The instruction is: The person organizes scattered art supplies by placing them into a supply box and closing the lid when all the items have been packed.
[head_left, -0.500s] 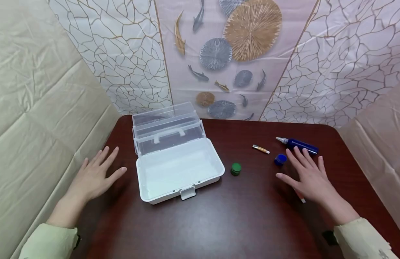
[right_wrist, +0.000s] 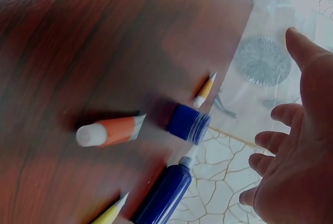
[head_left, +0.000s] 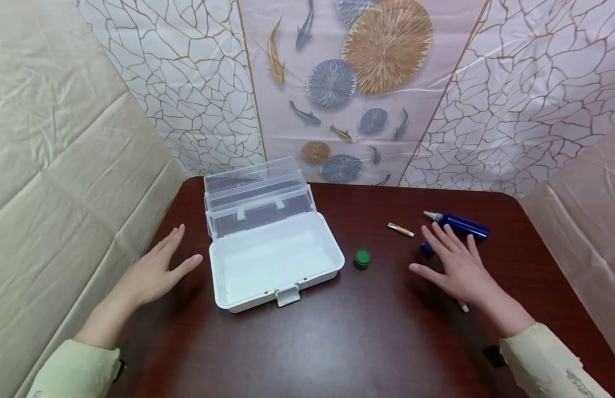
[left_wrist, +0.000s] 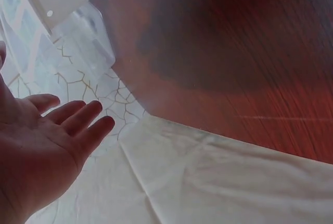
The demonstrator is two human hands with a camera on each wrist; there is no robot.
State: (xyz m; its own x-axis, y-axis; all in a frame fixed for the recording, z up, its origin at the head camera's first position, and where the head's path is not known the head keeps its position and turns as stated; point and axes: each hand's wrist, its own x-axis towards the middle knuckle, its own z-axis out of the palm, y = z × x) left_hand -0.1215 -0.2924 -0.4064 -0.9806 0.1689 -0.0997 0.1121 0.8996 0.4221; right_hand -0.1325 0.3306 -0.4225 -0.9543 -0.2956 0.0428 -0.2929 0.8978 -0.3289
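Note:
My left hand (head_left: 150,273), fingers straight and thumb apart, hovers left of a white box (head_left: 275,265) whose clear lid (head_left: 260,193) stands raised at the back. My right hand (head_left: 457,271), fingers spread and holding nothing, is over the right side of the table. Its fingertips overlap a blue jar (right_wrist: 184,122) in the head view. Behind them lies a dark blue bottle (head_left: 464,225) with a pointed nozzle. Beneath this hand is an orange tube (right_wrist: 117,130) with a white cap, mostly hidden in the head view.
A small green jar (head_left: 362,259) stands right of the box. Farther back lies a thin yellow-orange tube (head_left: 400,230). Another yellow tube (right_wrist: 111,212) shows at the lower edge of the right wrist view. Cloth-covered walls (head_left: 63,166) border the dark wooden table (head_left: 307,348).
My right hand has shifted left, now overlapping the blue jar in the head view. My left hand has moved slightly right, its fingers closer together. The box and other objects stay put.

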